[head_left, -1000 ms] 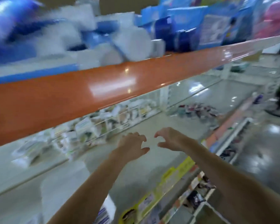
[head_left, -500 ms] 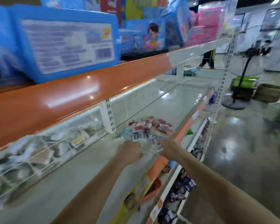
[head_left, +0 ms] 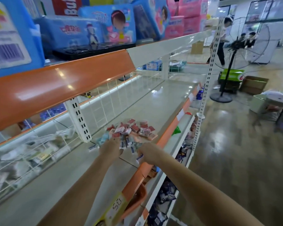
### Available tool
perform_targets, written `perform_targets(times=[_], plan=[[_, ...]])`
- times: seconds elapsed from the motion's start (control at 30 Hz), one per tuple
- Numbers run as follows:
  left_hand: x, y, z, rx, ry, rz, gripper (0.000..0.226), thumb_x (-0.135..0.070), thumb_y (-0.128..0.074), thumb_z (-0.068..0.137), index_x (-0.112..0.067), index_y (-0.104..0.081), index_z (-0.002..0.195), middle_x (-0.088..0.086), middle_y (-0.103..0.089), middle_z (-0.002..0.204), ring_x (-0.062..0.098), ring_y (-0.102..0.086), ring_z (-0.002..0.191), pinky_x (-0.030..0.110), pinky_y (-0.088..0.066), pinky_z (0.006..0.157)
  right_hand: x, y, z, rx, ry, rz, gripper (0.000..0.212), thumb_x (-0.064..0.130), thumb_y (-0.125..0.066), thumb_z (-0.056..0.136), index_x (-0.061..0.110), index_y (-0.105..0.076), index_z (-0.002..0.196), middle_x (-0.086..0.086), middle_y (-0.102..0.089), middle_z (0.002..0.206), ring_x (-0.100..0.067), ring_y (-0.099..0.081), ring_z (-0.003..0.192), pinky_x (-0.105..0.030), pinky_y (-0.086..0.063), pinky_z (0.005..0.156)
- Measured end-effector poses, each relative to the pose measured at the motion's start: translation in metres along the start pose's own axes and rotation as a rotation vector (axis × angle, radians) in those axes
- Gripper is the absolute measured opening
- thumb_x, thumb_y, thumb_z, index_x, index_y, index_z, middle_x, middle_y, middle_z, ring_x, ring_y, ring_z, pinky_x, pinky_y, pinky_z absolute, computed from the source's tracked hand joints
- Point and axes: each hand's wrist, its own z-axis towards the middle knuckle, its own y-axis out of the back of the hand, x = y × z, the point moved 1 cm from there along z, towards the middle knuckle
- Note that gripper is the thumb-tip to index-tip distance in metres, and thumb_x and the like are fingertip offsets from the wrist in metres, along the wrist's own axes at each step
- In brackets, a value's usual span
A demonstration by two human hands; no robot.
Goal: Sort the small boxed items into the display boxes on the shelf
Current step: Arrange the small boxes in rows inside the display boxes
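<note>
A heap of small boxed items [head_left: 132, 129], red, pink and blue-white, lies on the grey shelf [head_left: 153, 101] near its orange front edge. My left hand [head_left: 111, 148] reaches into the near side of the heap, its fingertips hidden among the blue-white boxes. My right hand [head_left: 148, 152] is at the heap's near right corner, and a small white-and-blue box [head_left: 139, 158] sticks out from under its curled fingers. Clear display boxes [head_left: 39, 152] with blurred packets stand along the shelf's back at the left.
An orange shelf lip [head_left: 55, 88] overhangs at upper left, carrying blue and pink packs [head_left: 104, 26]. A white slotted upright [head_left: 78, 118] stands behind the heap. Lower shelves [head_left: 167, 201] hold dark goods. On the aisle floor are a standing fan [head_left: 227, 66], cardboard boxes [head_left: 253, 84] and people.
The view has swung right along the shelf. Both hands, empty and in mid-air a second ago, have reached the heap of small boxes; a box now shows under the right hand.
</note>
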Motion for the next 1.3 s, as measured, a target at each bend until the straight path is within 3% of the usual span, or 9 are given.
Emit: perform_targets(times=[0.2,0.3,0.57,0.67,0.83,0.93,1.07,1.17,1.3], plan=[[0.002,-0.004,0.008,-0.054,0.022,-0.049,0.047,-0.035,-0.051,0.093,-0.009,-0.042,0.132,0.015,-0.049,0.13,0.032,-0.049,0.117,0.04,-0.045,0.091,0.002,-0.002,0.004,-0.02,0.015,-0.024,0.021,-0.004,-0.046,0.085,0.003,-0.065,0.092,-0.01,-0.062,0.095,-0.026,-0.063,0.091,-0.034,-0.053,0.075],[0.004,-0.006,0.011,-0.053,0.035,-0.12,0.05,-0.034,-0.058,0.089,-0.009,-0.044,0.131,0.014,-0.051,0.128,0.032,-0.05,0.117,0.04,-0.045,0.091,0.0,-0.006,0.006,-0.027,0.042,-0.018,0.025,-0.004,-0.047,0.086,0.005,-0.066,0.1,-0.01,-0.064,0.106,-0.026,-0.062,0.096,-0.036,-0.053,0.083],[0.015,-0.012,0.005,-0.109,0.034,-0.325,0.053,-0.032,-0.072,0.079,-0.008,-0.048,0.121,0.01,-0.051,0.124,0.027,-0.049,0.115,0.038,-0.044,0.089,0.002,0.0,0.0,-0.081,0.104,0.074,0.026,0.0,-0.044,0.089,0.002,-0.066,0.101,-0.013,-0.062,0.108,-0.027,-0.06,0.098,-0.034,-0.048,0.085],[0.019,-0.011,-0.009,-0.168,0.03,-0.44,0.047,-0.029,-0.074,0.077,-0.011,-0.05,0.114,0.006,-0.056,0.115,0.024,-0.053,0.106,0.033,-0.045,0.082,0.007,0.002,-0.004,-0.12,0.104,0.182,0.021,0.008,-0.051,0.088,0.003,-0.066,0.101,-0.011,-0.062,0.105,-0.025,-0.061,0.094,-0.035,-0.05,0.082],[0.028,0.001,-0.046,-0.187,0.087,-0.568,0.057,-0.037,-0.076,0.074,-0.018,-0.05,0.121,-0.002,-0.054,0.115,0.014,-0.055,0.09,0.026,-0.042,0.071,0.022,0.002,-0.013,-0.203,0.142,0.411,0.021,0.026,-0.06,0.089,0.01,-0.065,0.102,-0.003,-0.065,0.1,-0.017,-0.059,0.088,-0.028,-0.046,0.074],[0.038,0.01,-0.069,-0.144,0.113,-0.636,0.046,-0.038,-0.076,0.073,-0.022,-0.056,0.111,-0.005,-0.054,0.103,0.01,-0.054,0.076,0.023,-0.043,0.064,0.037,-0.002,-0.015,-0.165,0.187,0.508,0.018,0.024,-0.063,0.087,0.014,-0.064,0.103,-0.001,-0.066,0.1,-0.014,-0.058,0.087,-0.026,-0.046,0.076],[0.06,0.013,-0.106,-0.081,0.19,-0.815,0.035,-0.034,-0.079,0.071,-0.026,-0.055,0.095,-0.001,-0.059,0.095,0.012,-0.057,0.074,0.022,-0.043,0.06,0.063,-0.009,-0.013,-0.1,0.243,0.657,0.026,0.021,-0.067,0.085,0.019,-0.065,0.111,0.008,-0.062,0.096,-0.004,-0.055,0.082,-0.012,-0.042,0.07],[0.075,0.015,-0.135,-0.046,0.254,-0.961,0.03,-0.029,-0.078,0.074,-0.025,-0.055,0.093,-0.001,-0.061,0.086,0.01,-0.053,0.067,0.021,-0.042,0.058,0.088,-0.013,-0.014,-0.053,0.309,0.731,0.035,0.021,-0.071,0.083,0.025,-0.064,0.117,0.015,-0.058,0.094,-0.001,-0.055,0.082,-0.015,-0.041,0.075],[0.095,0.016,-0.173,-0.051,0.315,-1.008,0.022,-0.027,-0.071,0.081,-0.022,-0.052,0.092,-0.001,-0.056,0.076,0.006,-0.045,0.054,0.016,-0.038,0.049,0.125,-0.017,-0.017,0.001,0.392,0.831,0.028,0.02,-0.073,0.08,0.022,-0.067,0.107,0.014,-0.064,0.086,0.003,-0.058,0.072,-0.018,-0.047,0.073]])
